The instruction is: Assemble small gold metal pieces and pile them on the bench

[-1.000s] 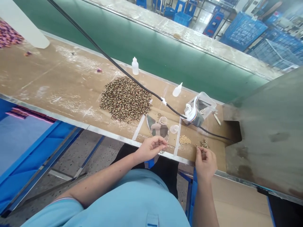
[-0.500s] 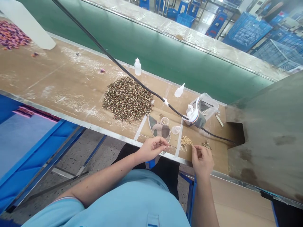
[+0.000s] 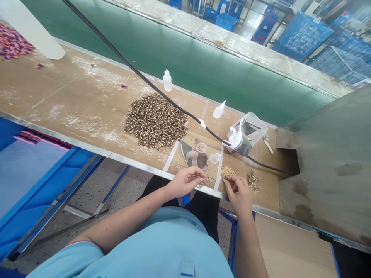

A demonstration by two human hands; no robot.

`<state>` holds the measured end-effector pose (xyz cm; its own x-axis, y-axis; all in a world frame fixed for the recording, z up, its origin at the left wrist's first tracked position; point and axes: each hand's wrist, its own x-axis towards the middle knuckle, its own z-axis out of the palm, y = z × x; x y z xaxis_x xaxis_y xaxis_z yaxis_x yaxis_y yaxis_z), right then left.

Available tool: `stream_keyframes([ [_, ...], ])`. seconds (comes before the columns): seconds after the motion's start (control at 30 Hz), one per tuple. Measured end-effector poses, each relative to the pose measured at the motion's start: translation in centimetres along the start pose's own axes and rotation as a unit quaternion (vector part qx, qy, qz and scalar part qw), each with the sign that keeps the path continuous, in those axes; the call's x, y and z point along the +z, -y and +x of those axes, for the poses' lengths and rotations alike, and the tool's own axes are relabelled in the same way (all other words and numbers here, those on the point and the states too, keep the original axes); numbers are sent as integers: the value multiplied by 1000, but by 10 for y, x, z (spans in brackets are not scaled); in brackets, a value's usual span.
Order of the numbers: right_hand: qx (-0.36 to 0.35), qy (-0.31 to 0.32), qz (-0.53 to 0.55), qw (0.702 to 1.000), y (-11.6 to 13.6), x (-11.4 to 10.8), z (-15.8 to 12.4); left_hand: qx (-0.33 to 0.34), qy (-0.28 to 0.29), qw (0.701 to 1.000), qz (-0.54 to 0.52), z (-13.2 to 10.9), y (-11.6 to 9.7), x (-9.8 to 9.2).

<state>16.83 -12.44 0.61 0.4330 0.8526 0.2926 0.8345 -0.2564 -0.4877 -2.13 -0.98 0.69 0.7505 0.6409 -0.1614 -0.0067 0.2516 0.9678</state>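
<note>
My left hand (image 3: 187,181) is closed in a pinch at the table's front edge, and whatever lies between its fingertips is too small to make out. Just behind it lies a camouflage cloth piece (image 3: 193,159) with a small clear cup (image 3: 201,148) on it. My right hand (image 3: 239,192) reaches the near edge of a little heap of tan beads (image 3: 227,172), thumb and fingers drawn together there. Anything in that pinch is hidden. To its right sits a small cluster of dark and gold pieces (image 3: 252,178). A round clear lid (image 3: 215,158) rests between the cloth and the beads.
A large pile of small dark and gold rings (image 3: 156,120) covers the middle of the table. Two white squeeze bottles (image 3: 167,81) stand and lie behind. A black cable (image 3: 124,60) crosses above the table toward a clear plastic box (image 3: 256,125). A metal panel (image 3: 324,166) rises at right.
My right hand has moved left, from beside the dark and gold pieces to the tan beads, uncovering more of that cluster. My left hand has stayed in place.
</note>
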Motion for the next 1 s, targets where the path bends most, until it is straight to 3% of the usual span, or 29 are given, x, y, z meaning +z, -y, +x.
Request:
stream_keyframes([
  [0.13, -6, 3, -5, 1000, -4, -1, -8, 1, -2, 1000, -1, 0, 0, 0],
  [0.3, -7, -38, -21, 999, -7, -1, -15, 8, 2, 1000, 5, -1, -1, 1],
  [0.53, 40, -95, -26, 994, -5, 4, -12, 8, -1, 1000, 12, 0, 1, 1],
  [0.87, 89, -164, -83, 979, -21, -11, -5, 12, 4, 1000, 16, -1, 1, 1],
  [1.0, 50, -89, -43, 994, -14, -10, -8, 8, 3, 1000, 10, 0, 3, 1],
])
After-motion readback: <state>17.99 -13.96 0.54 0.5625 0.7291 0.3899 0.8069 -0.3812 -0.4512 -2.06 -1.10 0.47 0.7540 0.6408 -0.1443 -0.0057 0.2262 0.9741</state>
